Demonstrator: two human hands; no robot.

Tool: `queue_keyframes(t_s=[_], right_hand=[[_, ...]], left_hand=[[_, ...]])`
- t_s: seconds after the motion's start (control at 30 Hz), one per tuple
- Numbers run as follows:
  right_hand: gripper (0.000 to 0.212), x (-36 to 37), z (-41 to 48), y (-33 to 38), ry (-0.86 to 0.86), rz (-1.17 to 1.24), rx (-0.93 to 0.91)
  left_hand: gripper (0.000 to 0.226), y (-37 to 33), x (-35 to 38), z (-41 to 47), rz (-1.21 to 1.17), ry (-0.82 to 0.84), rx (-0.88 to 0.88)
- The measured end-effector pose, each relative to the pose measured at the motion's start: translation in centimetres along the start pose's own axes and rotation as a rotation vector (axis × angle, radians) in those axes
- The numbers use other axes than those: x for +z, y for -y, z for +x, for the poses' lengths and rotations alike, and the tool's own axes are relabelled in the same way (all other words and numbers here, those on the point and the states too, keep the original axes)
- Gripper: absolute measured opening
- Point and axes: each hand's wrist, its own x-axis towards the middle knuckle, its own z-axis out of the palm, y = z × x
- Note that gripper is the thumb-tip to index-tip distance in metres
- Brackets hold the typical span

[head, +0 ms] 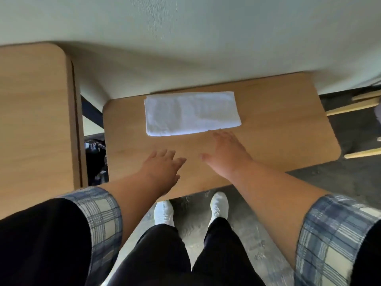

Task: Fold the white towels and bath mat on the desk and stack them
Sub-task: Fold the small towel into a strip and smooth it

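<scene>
A white towel (191, 113) lies folded into a flat rectangle near the far edge of a small wooden desk (278, 129). My right hand (225, 150) is spread flat over the desk, fingertips just short of the towel's near edge, holding nothing. My left hand (162, 168) hovers lower and to the left above the desk's near part, fingers straight and empty. No other towel or bath mat is visible.
A second wooden tabletop (35, 124) stands to the left, separated by a narrow gap. A white wall or bed edge (185, 48) runs behind the desk. Wooden chair legs (354, 106) stick out at the right. My feet stand under the desk's near edge.
</scene>
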Motion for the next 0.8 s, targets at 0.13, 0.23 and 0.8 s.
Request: queue_keyframes(t_s=[0.13, 0.23, 0.8], right_hand=[[0.085, 4.0, 9.6, -3.7, 0.02, -0.071, -0.054], [0.087, 6.9, 16.0, -6.5, -0.004, -0.161, -0.111], [0.041, 6.0, 23.5, -10.4, -0.297, -0.297, -0.339]], left_hand=[[0.061, 1.3, 3.0, 8.4, -0.044, -0.066, -0.039], [0.065, 3.0, 5.0, 14.3, -0.085, -0.152, -0.109], [0.059, 8.4, 4.0, 19.6, -0.19, -0.292, -0.358]])
